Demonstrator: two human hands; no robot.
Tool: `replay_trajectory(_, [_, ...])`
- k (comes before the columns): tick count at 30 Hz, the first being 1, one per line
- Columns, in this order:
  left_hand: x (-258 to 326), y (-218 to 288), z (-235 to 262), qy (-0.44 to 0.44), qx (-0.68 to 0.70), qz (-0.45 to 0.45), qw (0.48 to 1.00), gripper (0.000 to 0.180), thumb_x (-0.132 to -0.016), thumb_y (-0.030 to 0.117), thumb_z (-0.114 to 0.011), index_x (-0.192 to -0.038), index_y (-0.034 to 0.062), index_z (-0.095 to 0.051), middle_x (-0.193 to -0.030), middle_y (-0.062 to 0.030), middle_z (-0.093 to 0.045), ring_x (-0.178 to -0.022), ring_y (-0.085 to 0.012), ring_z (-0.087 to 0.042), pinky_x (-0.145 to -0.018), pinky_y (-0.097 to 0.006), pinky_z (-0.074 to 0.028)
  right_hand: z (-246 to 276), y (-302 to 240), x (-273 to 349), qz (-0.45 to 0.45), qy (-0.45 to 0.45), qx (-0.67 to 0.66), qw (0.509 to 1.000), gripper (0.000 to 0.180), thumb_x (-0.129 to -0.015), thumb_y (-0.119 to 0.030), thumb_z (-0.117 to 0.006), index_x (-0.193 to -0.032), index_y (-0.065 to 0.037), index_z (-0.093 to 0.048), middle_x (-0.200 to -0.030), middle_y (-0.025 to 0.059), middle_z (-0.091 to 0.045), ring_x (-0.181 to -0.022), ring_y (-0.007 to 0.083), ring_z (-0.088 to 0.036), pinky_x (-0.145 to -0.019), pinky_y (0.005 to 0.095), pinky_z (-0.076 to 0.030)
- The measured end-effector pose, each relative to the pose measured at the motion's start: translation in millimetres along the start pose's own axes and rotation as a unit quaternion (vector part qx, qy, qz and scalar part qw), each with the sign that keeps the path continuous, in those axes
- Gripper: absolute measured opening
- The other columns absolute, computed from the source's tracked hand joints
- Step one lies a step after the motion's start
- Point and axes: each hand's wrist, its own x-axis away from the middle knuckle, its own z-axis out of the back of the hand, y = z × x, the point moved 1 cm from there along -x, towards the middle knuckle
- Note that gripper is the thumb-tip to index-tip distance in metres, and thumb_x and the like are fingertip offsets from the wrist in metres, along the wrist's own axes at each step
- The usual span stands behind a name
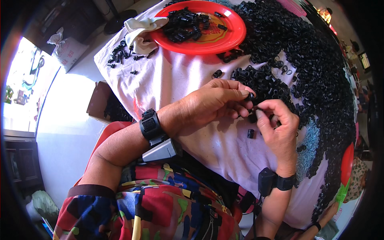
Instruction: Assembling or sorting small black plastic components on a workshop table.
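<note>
Over the pale pink cloth (188, 78), my left hand (218, 98) pinches a small black plastic part (251, 96) between thumb and forefinger. Close on its right, my right hand (280, 122) has its thumb and forefinger together around another small black piece (252, 117), partly hidden by the fingers. The two hands nearly touch. One loose black cylindrical part (251, 133) lies on the cloth just below them. A broad heap of black plastic parts (312, 60) spreads beyond and to the right of my hands.
A red plate (236, 38) at the back bears more black parts, with a whitish glove (142, 34) against its left rim. Small blue-green pieces (308, 148) are piled at right. A cardboard box (99, 102) stands left, below the cloth. Another person's hand (330, 212) appears at lower right.
</note>
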Motion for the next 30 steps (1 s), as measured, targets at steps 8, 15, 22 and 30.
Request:
replay_trajectory(8, [-1,-4,-5,-0.05,-0.063,-0.008,0.997,0.022,-0.107,0.019,-0.062,-0.12,0.0016,-0.066,-0.102,-0.0038,-0.072,-0.082,-0.0096,-0.07,-0.068,-0.021,-0.055,4,8,-1,0.048,0.057,0.005,0.997,0.018,-0.091,-0.003,-0.073,-0.109,-0.005,-0.075,-0.09,0.0019,-0.071,-0.066,0.0079,-0.056,-0.054,0.0239,-0.042])
replay_trajectory(15, [1,-7,-10,-0.043,-0.051,-0.01,0.998,0.021,-0.106,0.016,-0.063,-0.12,0.001,-0.066,-0.103,-0.004,-0.072,-0.085,-0.0095,-0.071,-0.071,-0.021,-0.055,1,3,-7,0.142,0.035,0.038,0.989,0.021,-0.093,-0.001,-0.07,-0.114,-0.004,-0.076,-0.093,0.0032,-0.073,-0.069,0.0083,-0.059,-0.054,0.0229,-0.043])
replay_trajectory(22, [3,-4,-12,-0.041,-0.102,-0.029,0.993,0.021,-0.105,0.015,-0.065,-0.121,0.0014,-0.066,-0.103,-0.0026,-0.072,-0.086,-0.0084,-0.07,-0.073,-0.021,-0.055,1,7,3,-0.001,0.04,-0.06,0.997,0.02,-0.092,-0.004,-0.074,-0.111,-0.004,-0.076,-0.092,0.0021,-0.072,-0.065,0.0067,-0.058,-0.056,0.0215,-0.045])
replay_trajectory(30, [2,-6,-10,-0.028,-0.136,-0.034,0.99,0.02,-0.104,0.015,-0.066,-0.12,0.0027,-0.067,-0.101,-0.0019,-0.072,-0.087,-0.008,-0.071,-0.073,-0.021,-0.056,4,-1,-2,0.061,0.021,0.015,0.998,0.018,-0.091,0.001,-0.071,-0.108,-0.003,-0.076,-0.09,0.0041,-0.071,-0.068,0.0108,-0.062,-0.055,0.0236,-0.047])
